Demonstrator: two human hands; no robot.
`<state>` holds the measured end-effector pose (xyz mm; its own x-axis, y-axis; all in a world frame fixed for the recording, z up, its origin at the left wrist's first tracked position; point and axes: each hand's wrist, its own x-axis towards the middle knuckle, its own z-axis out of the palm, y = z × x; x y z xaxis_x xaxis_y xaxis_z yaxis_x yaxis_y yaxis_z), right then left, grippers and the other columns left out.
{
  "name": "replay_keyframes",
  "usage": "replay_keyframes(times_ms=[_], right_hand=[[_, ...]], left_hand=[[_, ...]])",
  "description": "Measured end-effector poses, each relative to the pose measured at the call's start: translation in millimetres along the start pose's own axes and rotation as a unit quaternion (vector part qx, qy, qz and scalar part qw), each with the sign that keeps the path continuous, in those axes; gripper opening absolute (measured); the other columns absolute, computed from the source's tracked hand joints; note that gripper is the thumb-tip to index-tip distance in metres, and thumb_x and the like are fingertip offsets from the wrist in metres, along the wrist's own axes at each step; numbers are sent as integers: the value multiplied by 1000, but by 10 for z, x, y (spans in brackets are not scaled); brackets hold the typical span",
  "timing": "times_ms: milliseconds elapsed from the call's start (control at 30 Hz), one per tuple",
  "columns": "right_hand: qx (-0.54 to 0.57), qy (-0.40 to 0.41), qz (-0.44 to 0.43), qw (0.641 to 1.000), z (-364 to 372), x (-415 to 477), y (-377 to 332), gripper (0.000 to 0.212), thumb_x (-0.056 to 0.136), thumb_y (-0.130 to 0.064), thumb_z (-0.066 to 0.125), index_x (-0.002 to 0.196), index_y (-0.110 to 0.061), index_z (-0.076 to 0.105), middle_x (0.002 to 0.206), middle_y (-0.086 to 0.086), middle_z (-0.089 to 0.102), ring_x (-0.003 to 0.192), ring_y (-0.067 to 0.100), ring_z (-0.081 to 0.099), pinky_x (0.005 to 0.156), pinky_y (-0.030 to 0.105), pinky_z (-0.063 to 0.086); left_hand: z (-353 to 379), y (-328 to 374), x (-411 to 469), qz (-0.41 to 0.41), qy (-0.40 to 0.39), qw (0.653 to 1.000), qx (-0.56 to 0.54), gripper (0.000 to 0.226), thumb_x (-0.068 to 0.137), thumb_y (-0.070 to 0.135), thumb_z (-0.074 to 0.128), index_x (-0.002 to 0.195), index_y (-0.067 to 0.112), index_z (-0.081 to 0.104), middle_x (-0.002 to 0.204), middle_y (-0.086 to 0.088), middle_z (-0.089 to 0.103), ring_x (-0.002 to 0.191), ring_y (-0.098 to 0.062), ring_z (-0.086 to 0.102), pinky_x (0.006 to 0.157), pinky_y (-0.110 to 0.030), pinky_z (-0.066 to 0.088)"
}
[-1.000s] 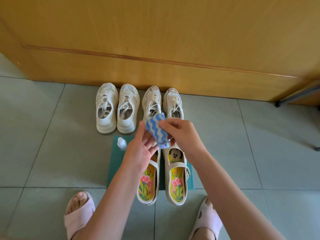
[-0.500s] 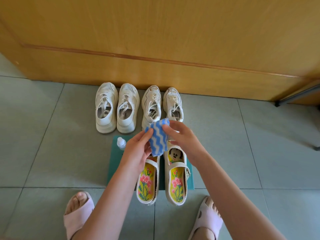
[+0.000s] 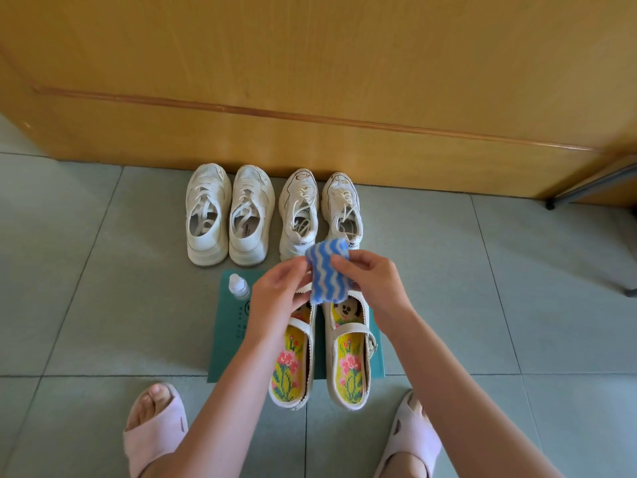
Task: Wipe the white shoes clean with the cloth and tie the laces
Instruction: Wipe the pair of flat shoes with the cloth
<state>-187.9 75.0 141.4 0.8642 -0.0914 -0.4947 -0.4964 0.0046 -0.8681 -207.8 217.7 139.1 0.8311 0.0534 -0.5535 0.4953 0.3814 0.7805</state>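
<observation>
Two pairs of white lace-up sneakers stand side by side against the wooden door; nearer, cream strap shoes sit on a green mat, a small clear plastic bottle to their left.

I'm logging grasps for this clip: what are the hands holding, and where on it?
Both hands hold the blue-and-white wavy-striped cloth: left hand pinches its left edge, right hand its right edge.

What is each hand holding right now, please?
Left hand: closed on the blue-and-white wavy-striped cloth.
Right hand: closed on the same cloth.

The cloth and hands hide the strap shoes' toes.
</observation>
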Motion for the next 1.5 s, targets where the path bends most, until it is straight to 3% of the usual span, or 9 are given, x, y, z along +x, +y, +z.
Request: replay_keyframes(times_ms=[133,267,367,467,600,700,933,1300,1500], right_hand=[[-27,-29,7,999,36,-35,79,22,84,-19,70,99,-4,69,90,10,73,78,17,70,73,25,57],[-49,-3,3,999,62,-52,104,25,79,-20,74,99,-6,68,91,11,71,76,15,69,67,20,56],[1,-14,84,996,59,-20,148,41,76,-27,77,109,-12,59,103,11,69,89,23,70,79,35,58],[42,-36,133,990,-29,17,151,34,80,-27,73,108,-10,63,100,15,71,87,27,69,81,39,57],[60,46,146,986,-295,175,111,33,77,-17,75,104,-7,60,94,11,69,78,22,68,72,33,57],[3,132,121,984,-474,397,126,42,73,-16,79,110,-11,59,86,6,66,67,15,64,57,25,49],[-229,194,14,954,-380,830,312,26,77,-26,76,99,-13,69,89,2,69,73,16,60,58,22,43],[-366,150,-71,916,-206,837,604,20,88,-30,62,106,-29,70,107,-5,66,97,15,59,68,24,41],[-327,98,-143,929,-269,669,687,19,87,-21,63,102,-28,72,101,-9,65,96,12,57,74,32,50]], left_hand=[[83,-31,-28,-2,-26,999,25,10,91,20,59,96,22,67,97,-4,73,87,-15,71,67,-26,58],[70,-98,-1,-26,12,1000,-11,23,88,11,63,111,9,63,103,-11,71,80,-15,71,60,-26,58],[108,-150,16,-30,20,999,-12,22,90,10,61,111,8,62,105,-13,70,86,-20,70,62,-27,59],[160,-173,31,-18,2,1000,-14,20,91,6,58,111,4,62,101,-13,69,76,-14,70,60,-24,58],[199,-332,-2,18,28,996,79,15,89,16,62,105,17,63,107,-4,67,95,-14,66,79,-26,55],[304,-590,-147,41,1,974,223,30,87,27,64,116,25,54,116,11,56,109,-7,53,87,-19,41],[533,-1002,-357,76,89,910,397,71,84,33,67,143,15,31,146,-1,34,134,-16,29,110,-26,27],[645,-1267,-228,59,163,888,426,83,76,36,74,142,8,33,139,-10,45,129,-25,39,108,-34,33],[643,-1291,-191,59,164,903,392,84,76,48,70,142,11,34,138,-6,43,128,-21,36,108,-34,33]])
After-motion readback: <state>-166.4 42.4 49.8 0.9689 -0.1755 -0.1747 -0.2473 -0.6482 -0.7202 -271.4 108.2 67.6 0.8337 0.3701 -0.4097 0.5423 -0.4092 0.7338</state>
